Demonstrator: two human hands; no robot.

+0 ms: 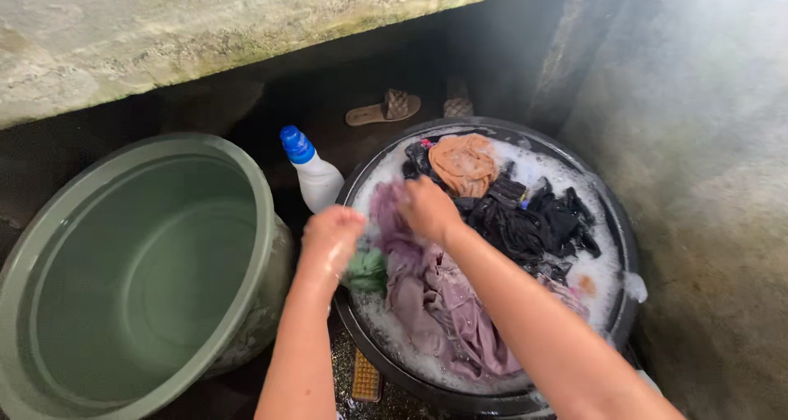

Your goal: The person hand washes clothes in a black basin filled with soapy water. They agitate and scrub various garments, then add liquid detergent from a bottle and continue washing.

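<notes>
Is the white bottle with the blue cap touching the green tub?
Cannot tell. In the head view the white bottle stands close behind the green tub rim, beside the black basin, but the tub's rim hides the bottle's base and any gap there.

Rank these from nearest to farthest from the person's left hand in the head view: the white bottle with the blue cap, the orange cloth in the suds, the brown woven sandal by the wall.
Measured from the left hand:
1. White bottle with blue cap, just above the hand, outside the black basin.
2. Orange cloth, up and right, inside the basin.
3. Brown woven sandal, farthest back, on the dark floor.
</notes>
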